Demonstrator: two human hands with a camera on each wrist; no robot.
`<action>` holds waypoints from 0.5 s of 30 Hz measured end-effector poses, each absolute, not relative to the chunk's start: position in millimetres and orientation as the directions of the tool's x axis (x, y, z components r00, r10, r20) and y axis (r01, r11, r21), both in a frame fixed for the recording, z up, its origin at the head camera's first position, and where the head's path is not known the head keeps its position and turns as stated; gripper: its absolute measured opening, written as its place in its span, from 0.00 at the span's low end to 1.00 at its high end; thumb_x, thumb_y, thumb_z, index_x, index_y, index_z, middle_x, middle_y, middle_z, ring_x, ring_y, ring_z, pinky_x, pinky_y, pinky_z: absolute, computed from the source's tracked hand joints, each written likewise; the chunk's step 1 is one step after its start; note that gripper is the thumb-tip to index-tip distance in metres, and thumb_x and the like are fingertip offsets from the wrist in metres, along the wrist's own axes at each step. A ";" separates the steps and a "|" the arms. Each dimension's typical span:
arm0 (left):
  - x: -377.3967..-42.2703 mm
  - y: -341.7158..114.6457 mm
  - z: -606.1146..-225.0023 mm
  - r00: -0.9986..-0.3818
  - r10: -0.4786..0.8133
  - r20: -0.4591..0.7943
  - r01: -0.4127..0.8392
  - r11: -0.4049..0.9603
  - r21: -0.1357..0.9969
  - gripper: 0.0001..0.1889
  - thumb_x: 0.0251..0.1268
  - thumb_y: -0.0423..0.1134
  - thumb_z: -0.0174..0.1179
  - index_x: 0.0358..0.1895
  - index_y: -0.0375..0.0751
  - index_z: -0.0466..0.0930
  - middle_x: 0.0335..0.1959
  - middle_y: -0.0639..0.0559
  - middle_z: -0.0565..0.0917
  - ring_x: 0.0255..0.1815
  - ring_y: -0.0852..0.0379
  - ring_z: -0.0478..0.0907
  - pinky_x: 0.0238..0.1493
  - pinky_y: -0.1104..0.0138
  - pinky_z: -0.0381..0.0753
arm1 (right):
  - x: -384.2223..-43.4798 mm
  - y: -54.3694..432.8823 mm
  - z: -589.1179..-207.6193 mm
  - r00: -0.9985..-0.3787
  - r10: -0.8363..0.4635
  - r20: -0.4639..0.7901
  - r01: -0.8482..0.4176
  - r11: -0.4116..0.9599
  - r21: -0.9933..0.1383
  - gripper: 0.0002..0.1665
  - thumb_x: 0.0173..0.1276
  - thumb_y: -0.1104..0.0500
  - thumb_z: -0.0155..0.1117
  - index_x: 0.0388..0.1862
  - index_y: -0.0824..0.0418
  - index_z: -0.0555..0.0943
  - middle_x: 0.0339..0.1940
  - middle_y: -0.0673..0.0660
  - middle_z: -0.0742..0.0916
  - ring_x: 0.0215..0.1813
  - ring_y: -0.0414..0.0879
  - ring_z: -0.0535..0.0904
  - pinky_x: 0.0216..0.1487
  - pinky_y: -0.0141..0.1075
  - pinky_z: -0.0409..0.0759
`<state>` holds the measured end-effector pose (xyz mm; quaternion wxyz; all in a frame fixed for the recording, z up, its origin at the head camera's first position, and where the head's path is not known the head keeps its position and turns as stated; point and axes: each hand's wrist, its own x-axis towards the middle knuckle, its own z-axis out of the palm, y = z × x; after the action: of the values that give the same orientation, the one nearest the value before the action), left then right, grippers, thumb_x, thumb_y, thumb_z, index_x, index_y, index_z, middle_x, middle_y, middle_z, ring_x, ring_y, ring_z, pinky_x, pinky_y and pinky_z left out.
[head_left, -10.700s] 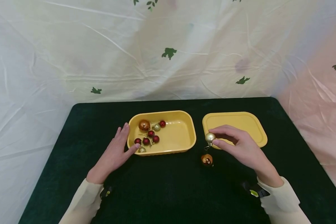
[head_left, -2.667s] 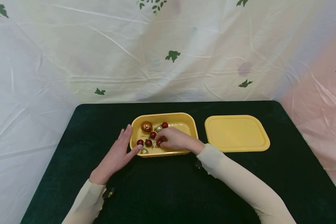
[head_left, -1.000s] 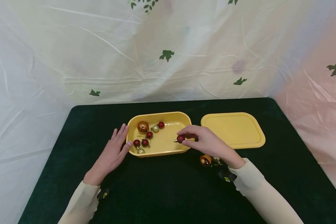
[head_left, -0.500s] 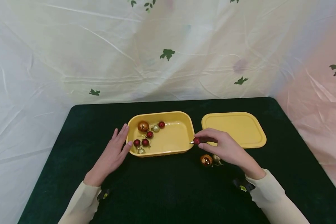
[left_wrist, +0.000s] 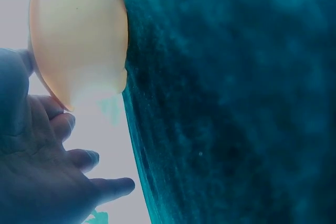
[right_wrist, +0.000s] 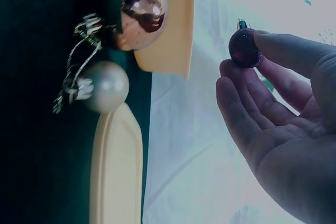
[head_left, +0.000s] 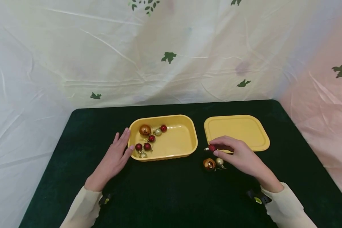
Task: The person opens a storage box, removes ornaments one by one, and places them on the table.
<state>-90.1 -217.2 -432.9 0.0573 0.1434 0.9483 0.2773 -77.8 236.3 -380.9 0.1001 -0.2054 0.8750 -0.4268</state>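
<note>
My right hand (head_left: 239,156) pinches a small glittery dark red bauble (head_left: 212,148) between thumb and fingers, its silver cap pointing left. Just below it on the dark green cloth lie a shiny copper bauble (head_left: 209,164) and a pearly gold bauble (head_left: 219,161), side by side, with a cord loop showing in the right wrist view. My left hand (head_left: 114,158) rests with fairly straight fingers against the left end of a yellow box (head_left: 192,148). Inside the box, toward its left, sit a larger copper bauble (head_left: 145,130), several red baubles (head_left: 152,138) and gold glitter ones (head_left: 158,132).
A flat yellow lid (head_left: 245,126) lies right of the box, beyond the right hand. The dark green table (head_left: 165,196) ends at the back against a pale wrinkled curtain (head_left: 117,63) with green leaf prints.
My right hand has taken the red bauble out of the box and carried it right, above the copper and pearly gold baubles. The pearly gold one was set down earlier. The left hand stays at the box.
</note>
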 end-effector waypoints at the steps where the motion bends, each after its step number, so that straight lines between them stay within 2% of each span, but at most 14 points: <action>1: -90.0 -217.2 -433.0 -0.952 0.303 -0.028 0.241 0.806 0.541 0.38 0.85 0.56 0.42 0.86 0.50 0.36 0.87 0.46 0.41 0.85 0.37 0.34 0.78 0.34 0.44 | -76.6 238.3 -381.7 -0.898 -0.441 0.000 -0.272 0.554 -0.787 0.19 0.76 0.55 0.68 0.63 0.52 0.82 0.55 0.47 0.86 0.57 0.42 0.83 0.62 0.48 0.83; 7: -89.7 -217.2 -432.4 -0.952 0.303 -0.030 0.240 0.808 0.538 0.38 0.85 0.56 0.42 0.86 0.49 0.37 0.86 0.45 0.41 0.85 0.37 0.35 0.78 0.34 0.44 | -69.6 252.5 -388.6 -0.910 -0.415 0.000 -0.266 0.584 -0.767 0.18 0.77 0.55 0.66 0.64 0.51 0.82 0.55 0.46 0.86 0.55 0.42 0.83 0.59 0.47 0.84; 11: -89.6 -216.9 -432.7 -0.952 0.304 -0.030 0.241 0.808 0.538 0.38 0.85 0.56 0.41 0.86 0.49 0.36 0.86 0.45 0.41 0.85 0.37 0.35 0.79 0.34 0.44 | -65.3 263.2 -392.3 -0.918 -0.396 -0.005 -0.252 0.593 -0.765 0.18 0.77 0.55 0.66 0.64 0.50 0.81 0.55 0.45 0.85 0.55 0.41 0.83 0.58 0.38 0.84; 15: -89.3 -216.6 -432.5 -0.951 0.307 -0.029 0.243 0.804 0.543 0.38 0.85 0.57 0.41 0.86 0.49 0.36 0.86 0.45 0.41 0.85 0.37 0.34 0.79 0.34 0.44 | -62.0 272.4 -395.8 -0.925 -0.380 -0.001 -0.247 0.603 -0.759 0.19 0.77 0.55 0.65 0.64 0.53 0.81 0.55 0.47 0.86 0.54 0.41 0.83 0.56 0.30 0.82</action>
<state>-89.3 -216.6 -432.5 0.0576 0.1450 0.9480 0.2773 -62.0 272.4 -395.8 0.0810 -0.1757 0.8916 -0.4094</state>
